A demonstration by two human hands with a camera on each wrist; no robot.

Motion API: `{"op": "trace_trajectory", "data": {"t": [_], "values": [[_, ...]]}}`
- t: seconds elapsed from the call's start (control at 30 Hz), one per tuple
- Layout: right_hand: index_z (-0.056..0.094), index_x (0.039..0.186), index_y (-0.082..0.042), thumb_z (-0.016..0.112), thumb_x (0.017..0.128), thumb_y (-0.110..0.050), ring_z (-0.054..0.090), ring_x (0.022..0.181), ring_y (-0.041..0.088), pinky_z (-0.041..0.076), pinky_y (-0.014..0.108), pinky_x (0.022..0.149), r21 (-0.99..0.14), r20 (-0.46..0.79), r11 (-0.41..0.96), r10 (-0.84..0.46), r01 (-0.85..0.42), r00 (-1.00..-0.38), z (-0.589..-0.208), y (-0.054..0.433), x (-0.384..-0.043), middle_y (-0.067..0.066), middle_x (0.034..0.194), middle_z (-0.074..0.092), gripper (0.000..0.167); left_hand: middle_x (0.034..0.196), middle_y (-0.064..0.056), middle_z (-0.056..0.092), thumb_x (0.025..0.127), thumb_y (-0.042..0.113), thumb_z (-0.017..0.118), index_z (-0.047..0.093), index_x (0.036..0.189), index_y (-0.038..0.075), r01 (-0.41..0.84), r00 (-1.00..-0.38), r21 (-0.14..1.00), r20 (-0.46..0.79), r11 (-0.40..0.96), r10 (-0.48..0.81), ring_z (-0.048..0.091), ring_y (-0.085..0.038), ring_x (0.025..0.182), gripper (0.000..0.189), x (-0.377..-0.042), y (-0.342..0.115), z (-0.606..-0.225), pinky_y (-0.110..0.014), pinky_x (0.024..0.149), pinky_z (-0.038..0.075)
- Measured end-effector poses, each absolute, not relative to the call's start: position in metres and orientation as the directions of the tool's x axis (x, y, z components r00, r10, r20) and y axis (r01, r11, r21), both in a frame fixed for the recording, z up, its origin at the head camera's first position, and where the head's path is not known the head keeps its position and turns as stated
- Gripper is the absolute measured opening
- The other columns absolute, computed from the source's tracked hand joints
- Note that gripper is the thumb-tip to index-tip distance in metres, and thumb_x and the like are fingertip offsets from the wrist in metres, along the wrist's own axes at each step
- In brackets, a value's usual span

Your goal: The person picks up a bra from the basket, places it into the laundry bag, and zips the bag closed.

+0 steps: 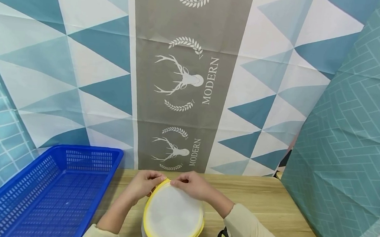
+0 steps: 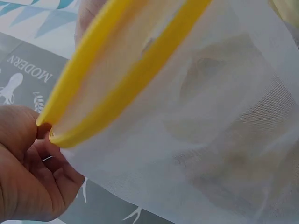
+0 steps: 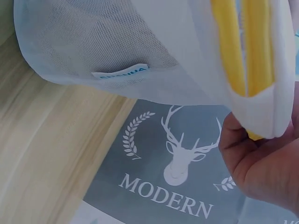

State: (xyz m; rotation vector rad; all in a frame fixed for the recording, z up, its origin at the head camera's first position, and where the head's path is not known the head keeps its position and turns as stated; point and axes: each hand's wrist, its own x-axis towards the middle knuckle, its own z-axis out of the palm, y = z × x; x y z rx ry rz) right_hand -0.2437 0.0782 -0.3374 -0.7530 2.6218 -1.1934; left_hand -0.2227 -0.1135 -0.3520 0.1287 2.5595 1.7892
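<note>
A white mesh laundry bag (image 1: 173, 216) with a yellow zipper edge (image 1: 145, 216) round its top stands on the wooden table. At the far side of its rim, my left hand (image 1: 144, 185) pinches the yellow edge between thumb and fingers. Close beside it, my right hand (image 1: 192, 185) grips the same rim near the white fabric end. The left wrist view shows two yellow bands (image 2: 135, 86) parted, meeting near the left fingers. A small white label (image 3: 122, 72) with blue letters is on the bag's side. Tan patches show faintly through the mesh; what they are, I cannot tell.
To the left of the bag is a large blue plastic basket (image 1: 66, 194) with perforated walls. Patterned cloth (image 1: 184, 107) hangs behind the wooden table (image 1: 260, 202), and a green cloth (image 1: 350, 127) hangs along the right side.
</note>
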Motion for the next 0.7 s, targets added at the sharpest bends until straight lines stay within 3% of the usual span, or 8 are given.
{"op": "trace_trajectory", "data": {"t": [0.3,0.53,0.7], "values": [[0.071,0.087,-0.012,0.058,0.092,-0.035,0.055,0.058,0.010,0.048,0.025,0.051,-0.778,0.055,0.516,-0.511,-0.358,-0.858,-0.3411,0.0797,-0.2420,-0.001,0.071,0.062,0.027,0.079,-0.006,0.064,0.093,0.014,0.057,0.067,0.100,0.001,0.038,-0.997,0.927,0.012,0.373,0.073,0.059,-0.013,0.063,0.018,-0.2195,-0.1137,-0.3521,-0.030,0.055,0.053],[0.067,0.080,-0.008,0.054,0.095,-0.032,0.050,0.053,0.009,0.044,0.022,0.048,-0.773,0.089,0.501,-0.521,-0.389,-0.849,-0.3434,0.0810,-0.2427,-0.002,0.064,0.054,0.031,0.076,-0.006,0.063,0.092,0.013,0.058,0.067,0.099,0.002,0.037,-0.998,0.917,0.015,0.397,0.058,0.059,-0.014,0.060,0.016,-0.2201,-0.1111,-0.3482,-0.029,0.051,0.052],[0.068,0.087,-0.007,0.054,0.095,-0.029,0.052,0.058,0.009,0.046,0.022,0.052,-0.762,0.112,0.494,-0.535,-0.418,-0.837,-0.3413,0.0840,-0.2433,0.000,0.071,0.057,0.028,0.080,-0.006,0.065,0.091,0.013,0.060,0.069,0.095,0.003,0.093,-0.996,0.881,0.079,0.464,0.050,0.057,-0.013,0.062,0.014,-0.2213,-0.1095,-0.3456,-0.028,0.052,0.050]]}}
